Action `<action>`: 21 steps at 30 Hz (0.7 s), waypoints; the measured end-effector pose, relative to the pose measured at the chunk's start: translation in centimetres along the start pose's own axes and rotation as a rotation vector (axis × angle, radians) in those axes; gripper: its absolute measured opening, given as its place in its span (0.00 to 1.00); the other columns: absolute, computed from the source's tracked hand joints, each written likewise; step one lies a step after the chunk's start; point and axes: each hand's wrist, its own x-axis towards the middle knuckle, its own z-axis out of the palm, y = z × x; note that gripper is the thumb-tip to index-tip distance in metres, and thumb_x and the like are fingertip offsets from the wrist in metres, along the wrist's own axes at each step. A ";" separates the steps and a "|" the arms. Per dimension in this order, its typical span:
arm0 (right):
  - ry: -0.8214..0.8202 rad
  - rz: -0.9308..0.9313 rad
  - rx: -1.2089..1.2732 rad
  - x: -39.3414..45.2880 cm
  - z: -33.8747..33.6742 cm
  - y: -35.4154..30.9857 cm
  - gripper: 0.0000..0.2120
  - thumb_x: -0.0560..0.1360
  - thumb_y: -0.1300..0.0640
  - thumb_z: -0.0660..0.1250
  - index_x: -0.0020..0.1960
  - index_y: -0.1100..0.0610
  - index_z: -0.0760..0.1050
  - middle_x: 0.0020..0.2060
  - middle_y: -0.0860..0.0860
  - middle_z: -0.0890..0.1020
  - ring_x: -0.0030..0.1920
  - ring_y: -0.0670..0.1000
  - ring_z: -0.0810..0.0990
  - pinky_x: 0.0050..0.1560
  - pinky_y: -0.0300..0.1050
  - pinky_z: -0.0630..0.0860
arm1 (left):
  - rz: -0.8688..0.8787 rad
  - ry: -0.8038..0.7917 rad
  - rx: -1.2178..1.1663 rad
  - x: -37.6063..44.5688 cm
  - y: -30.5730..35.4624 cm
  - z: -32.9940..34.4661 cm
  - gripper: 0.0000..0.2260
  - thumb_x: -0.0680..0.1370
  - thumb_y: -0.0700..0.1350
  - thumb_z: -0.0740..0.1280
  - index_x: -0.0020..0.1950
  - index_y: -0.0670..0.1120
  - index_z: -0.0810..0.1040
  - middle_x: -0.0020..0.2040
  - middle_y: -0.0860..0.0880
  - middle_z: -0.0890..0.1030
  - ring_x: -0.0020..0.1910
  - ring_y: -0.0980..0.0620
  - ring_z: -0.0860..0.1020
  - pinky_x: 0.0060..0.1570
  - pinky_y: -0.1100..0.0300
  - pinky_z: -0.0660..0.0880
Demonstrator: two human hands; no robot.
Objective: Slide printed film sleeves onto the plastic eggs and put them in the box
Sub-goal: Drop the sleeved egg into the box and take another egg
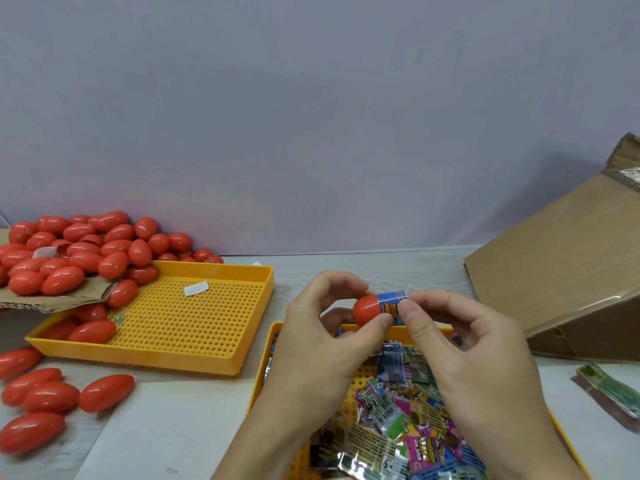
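Two yellow trays: far tray [214, 348] holds red eggs, near tray [273, 344] printed sleeves [408, 417]. Left hand [322, 341] grips egg [365, 310]; right hand [460, 337] pinches its sleeve [391, 303], half-on. Box [554, 271] right.

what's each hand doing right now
Left hand: grips the red plastic egg.
Right hand: pinches the printed film sleeve partway onto that egg.

I am seeing a plain, unmarked wall [311, 98] in pale lavender-grey filling the upper half of the view. It is meeting a light grey table [381, 268] along a straight horizontal line. Lighting is reading soft and even, throwing only faint shadows. No window or floor is showing.
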 end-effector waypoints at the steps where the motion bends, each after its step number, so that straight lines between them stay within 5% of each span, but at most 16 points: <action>1: 0.003 -0.001 0.001 0.0 0.0 0.0 0.05 0.68 0.46 0.70 0.40 0.46 0.83 0.38 0.40 0.85 0.40 0.38 0.82 0.35 0.26 0.73 | 0.004 -0.010 0.016 -0.1 0.0 0.0 0.12 0.72 0.38 0.77 0.50 0.51 0.80 0.49 0.53 0.83 0.46 0.51 0.84 0.43 0.60 0.81; 5: 0.009 0.008 0.001 0.0 0.0 0.0 0.08 0.66 0.44 0.70 0.40 0.47 0.83 0.37 0.42 0.85 0.39 0.39 0.83 0.34 0.26 0.74 | 0.009 -0.062 0.063 -0.2 0.2 0.1 0.13 0.70 0.39 0.78 0.49 0.51 0.81 0.48 0.52 0.83 0.43 0.52 0.85 0.47 0.53 0.83; 10: 0.017 -0.002 -0.005 0.1 -0.1 -0.1 0.04 0.67 0.47 0.70 0.39 0.46 0.83 0.37 0.42 0.85 0.39 0.40 0.83 0.36 0.27 0.75 | 0.046 -0.064 0.012 -0.1 0.4 0.1 0.07 0.74 0.42 0.76 0.48 0.51 0.81 0.47 0.51 0.84 0.47 0.52 0.84 0.43 0.60 0.81; 15: 0.005 0.022 0.008 0.1 -0.3 0.2 0.04 0.69 0.54 0.74 0.40 0.44 0.84 0.37 0.45 0.85 0.39 0.43 0.82 0.35 0.28 0.75 | 0.037 -0.036 0.010 0.0 0.0 0.0 0.16 0.71 0.38 0.78 0.51 0.55 0.78 0.50 0.53 0.82 0.51 0.52 0.83 0.43 0.59 0.81; 21: -0.030 0.075 0.029 0.1 -0.4 0.4 0.08 0.70 0.56 0.74 0.45 0.44 0.84 0.39 0.49 0.85 0.42 0.49 0.84 0.41 0.42 0.80 | 0.033 -0.030 0.030 0.0 0.0 -0.1 0.19 0.69 0.36 0.79 0.51 0.57 0.78 0.49 0.53 0.82 0.51 0.52 0.82 0.47 0.55 0.82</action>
